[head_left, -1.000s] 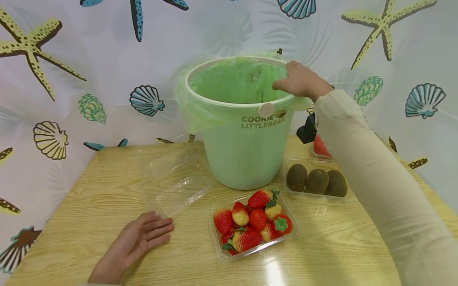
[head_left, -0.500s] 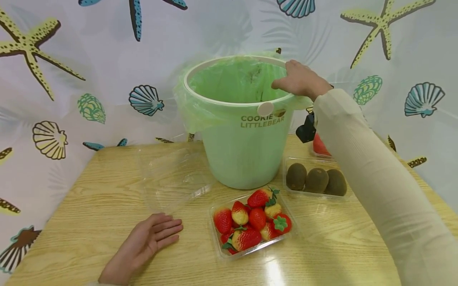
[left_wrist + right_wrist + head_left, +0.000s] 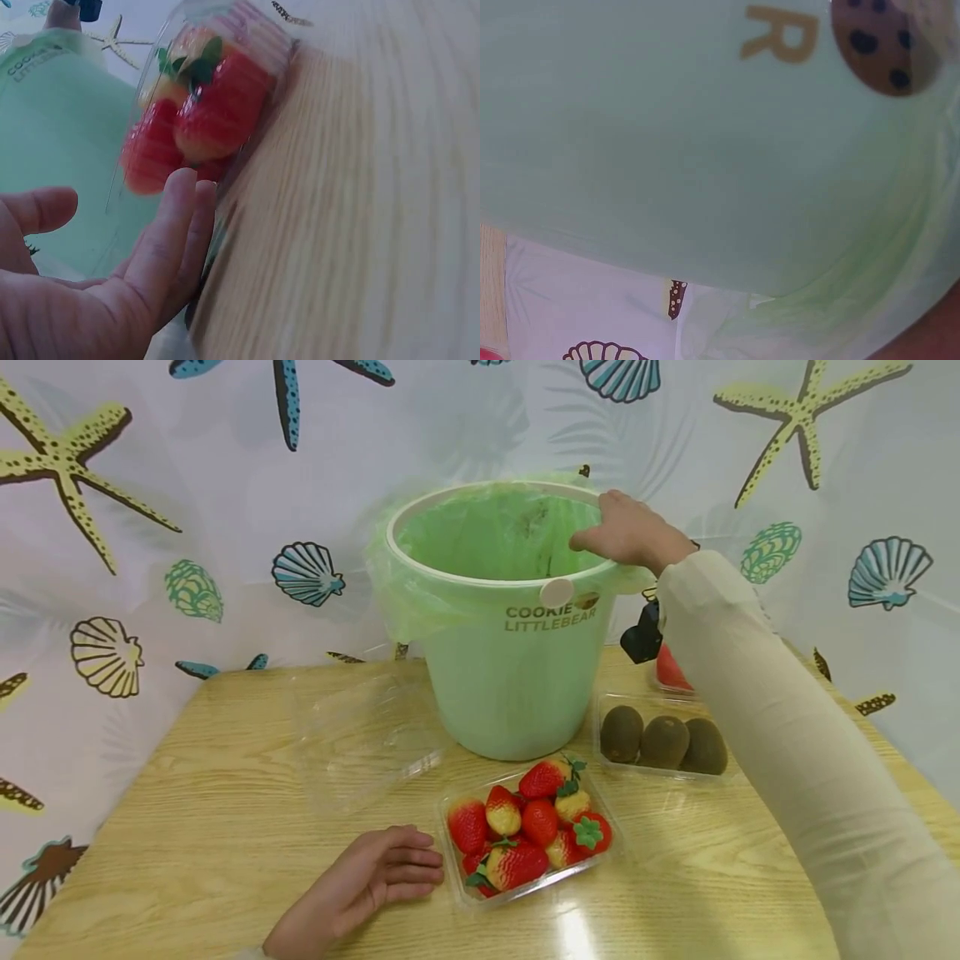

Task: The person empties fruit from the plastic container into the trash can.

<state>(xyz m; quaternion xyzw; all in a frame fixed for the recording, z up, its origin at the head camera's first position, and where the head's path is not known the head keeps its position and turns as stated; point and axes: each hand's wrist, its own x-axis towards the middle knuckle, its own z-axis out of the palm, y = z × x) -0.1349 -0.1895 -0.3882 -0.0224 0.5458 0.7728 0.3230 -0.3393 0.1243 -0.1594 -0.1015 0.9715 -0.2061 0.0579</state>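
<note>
My left hand [image 3: 378, 877] is just left of a clear plastic tray [image 3: 543, 878] heaped with strawberries [image 3: 517, 860]. Its fingers are straight, with fingertips right at the tray's side; the left wrist view shows the thumb [image 3: 45, 210] apart from them and nothing in the palm. My right hand [image 3: 630, 531] grips the right side of the rim of a light green trash can [image 3: 517, 685], the thumb on the inner side. A thin green bag [image 3: 480, 535] lines the can and folds over its rim.
Right of the can lies a clear tray with three kiwis [image 3: 663, 742]. Behind it, red fruit [image 3: 671, 668] shows partly behind my right sleeve [image 3: 787, 718]. A clear plastic container [image 3: 367, 743] sits left of the can on the wooden table [image 3: 195, 793]. A patterned cloth [image 3: 405, 435] hangs behind.
My left hand has moved right across the table, from near the clear container to the strawberry tray's left side. The right hand stays on the can's rim.
</note>
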